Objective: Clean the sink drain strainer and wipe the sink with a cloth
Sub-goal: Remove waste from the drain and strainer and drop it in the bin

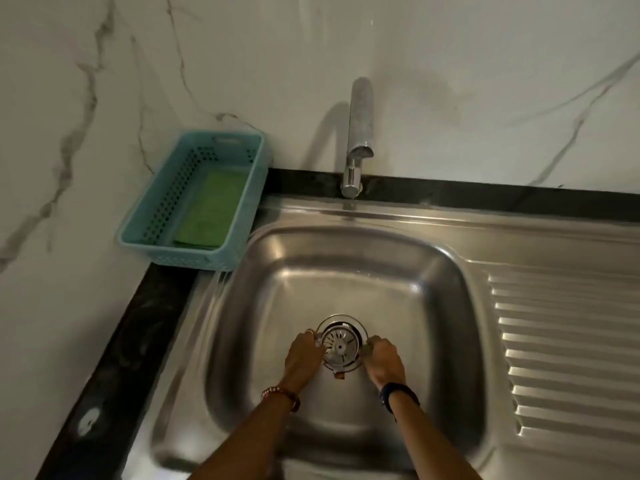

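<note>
A round metal drain strainer [340, 347] sits tilted over the drain opening at the bottom of the stainless steel sink [346, 271]. My left hand [303, 358] grips the strainer's left edge and my right hand [384, 360] grips its right edge. A small brownish scrap lies just below the drain rim. A green cloth [207, 209] lies flat inside a light blue perforated basket [162, 251] at the sink's back left corner.
A chrome tap [358, 140] rises from the black counter strip behind the sink, with its spout over the basin. A ribbed draining board [568, 358] fills the right side. Black counter [114, 368] runs along the left, below white marble wall tiles.
</note>
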### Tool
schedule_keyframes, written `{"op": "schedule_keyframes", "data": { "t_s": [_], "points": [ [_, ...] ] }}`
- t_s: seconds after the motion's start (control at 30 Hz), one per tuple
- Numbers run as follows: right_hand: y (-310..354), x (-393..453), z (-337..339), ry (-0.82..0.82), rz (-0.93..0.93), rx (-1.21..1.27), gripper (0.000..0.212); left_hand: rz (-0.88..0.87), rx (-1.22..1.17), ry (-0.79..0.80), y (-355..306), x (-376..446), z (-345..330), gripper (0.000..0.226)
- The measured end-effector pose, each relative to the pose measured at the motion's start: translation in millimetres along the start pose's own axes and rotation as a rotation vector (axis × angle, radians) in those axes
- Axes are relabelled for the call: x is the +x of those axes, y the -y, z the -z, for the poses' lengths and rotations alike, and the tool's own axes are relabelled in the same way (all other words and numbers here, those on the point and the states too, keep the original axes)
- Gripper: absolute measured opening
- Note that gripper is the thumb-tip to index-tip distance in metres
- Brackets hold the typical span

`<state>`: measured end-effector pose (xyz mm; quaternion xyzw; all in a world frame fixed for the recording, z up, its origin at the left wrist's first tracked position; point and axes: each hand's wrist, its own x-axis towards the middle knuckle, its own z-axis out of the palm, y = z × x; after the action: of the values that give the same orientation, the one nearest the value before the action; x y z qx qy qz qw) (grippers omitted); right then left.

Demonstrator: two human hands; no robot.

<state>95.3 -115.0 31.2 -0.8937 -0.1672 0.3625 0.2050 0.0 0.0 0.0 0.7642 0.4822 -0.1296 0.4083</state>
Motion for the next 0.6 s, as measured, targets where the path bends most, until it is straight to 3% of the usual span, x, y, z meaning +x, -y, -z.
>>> {"op": "schedule_keyframes", "data": {
  "t_s": [0.13, 0.3, 0.37, 0.43, 0.6],
  "points": [
    [0.9, 10.0, -14.8, -0.01, -0.058, 0.082, 0.023, 0.053, -0.104, -0.022, 3.3, 8.5, -9.5, 0.04],
    [3.7, 3.9, -27.5, -0.174, -0.074, 0.096, 0.019, 0.221, -0.398, -0.048, -1.0, 5.5, -13.5, 0.043],
    [7.9, -0.7, -25.9, -0.235, -0.033, 0.184, 0.019, 0.306, -0.539, -0.06, -4.6, -1.4, -8.6, 0.039],
    [13.5, -7.9, -19.5, -0.295, 0.016, 0.247, 0.019, 0.311, -0.651, -0.077, -12.4, -11.3, 1.3, 0.019],
    [21.9, -36.0, 9.3, -0.292, 0.175, 0.519, 0.009, 0.326, -1.004, -0.012, -29.9, -31.0, 34.5, 0.028]
  ]
}}
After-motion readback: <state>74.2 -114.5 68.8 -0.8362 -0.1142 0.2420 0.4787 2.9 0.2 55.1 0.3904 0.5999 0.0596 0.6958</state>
